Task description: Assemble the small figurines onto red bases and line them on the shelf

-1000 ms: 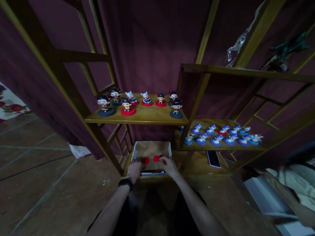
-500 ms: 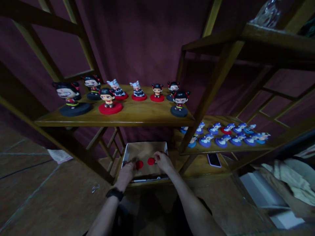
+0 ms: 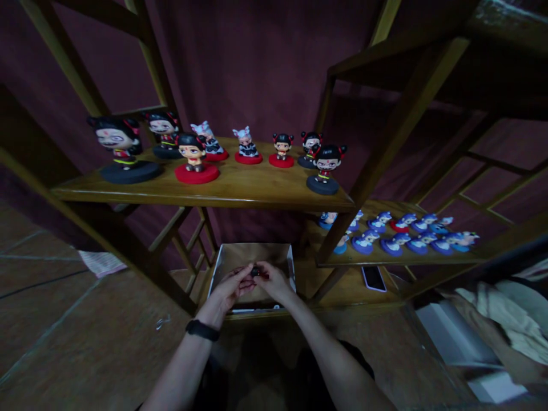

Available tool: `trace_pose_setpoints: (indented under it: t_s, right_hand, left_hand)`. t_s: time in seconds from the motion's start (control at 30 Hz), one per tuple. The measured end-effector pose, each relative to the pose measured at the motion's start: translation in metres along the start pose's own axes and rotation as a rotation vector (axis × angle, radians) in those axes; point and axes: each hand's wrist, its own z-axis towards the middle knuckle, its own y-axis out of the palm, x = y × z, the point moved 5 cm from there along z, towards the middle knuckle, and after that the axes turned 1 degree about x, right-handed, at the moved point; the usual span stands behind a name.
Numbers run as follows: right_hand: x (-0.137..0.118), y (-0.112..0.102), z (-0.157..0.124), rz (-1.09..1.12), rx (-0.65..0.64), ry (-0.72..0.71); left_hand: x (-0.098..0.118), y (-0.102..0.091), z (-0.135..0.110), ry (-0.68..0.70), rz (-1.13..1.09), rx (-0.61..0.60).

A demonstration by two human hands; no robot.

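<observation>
Both my hands meet over an open cardboard box (image 3: pixel 226 257) on the lowest shelf. My left hand (image 3: pixel 229 288), with a black band on its wrist, has its fingers curled around something small with a red edge. My right hand (image 3: pixel 269 281) pinches a small dark piece (image 3: pixel 255 272) between its fingertips, touching the left hand. What exactly the fingers hold is mostly hidden.
A wooden shelf (image 3: pixel 240 191) above the box carries several big-headed figurines on red and dark round bases. A lower shelf on the right holds several small blue figurines (image 3: pixel 398 237). A phone (image 3: pixel 373 278) lies beneath them. Wooden posts (image 3: pixel 387 142) flank the box.
The two red discs that lay in the box under my hands are no longer visible. My hands have come together above the box, and my head has moved closer and lower.
</observation>
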Motion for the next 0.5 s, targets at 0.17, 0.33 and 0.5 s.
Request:
trace_pose_setpoints:
  t_s: [0.17,0.33,0.5]
  right_hand:
    - [0.012,-0.001,0.002,0.138,0.044,0.101]
    - [0.015,-0.001,0.004,0.297,0.038,0.144]
    - [0.009,-0.006,0.005,0.347,-0.040,0.109]
  left_hand:
    - [-0.004,0.011,-0.003,-0.003,-0.025,-0.075]
    - [-0.005,0.011,0.002,0.006,-0.124,-0.123]
    - [-0.005,0.013,0.001,-0.084,-0.100,-0.146]
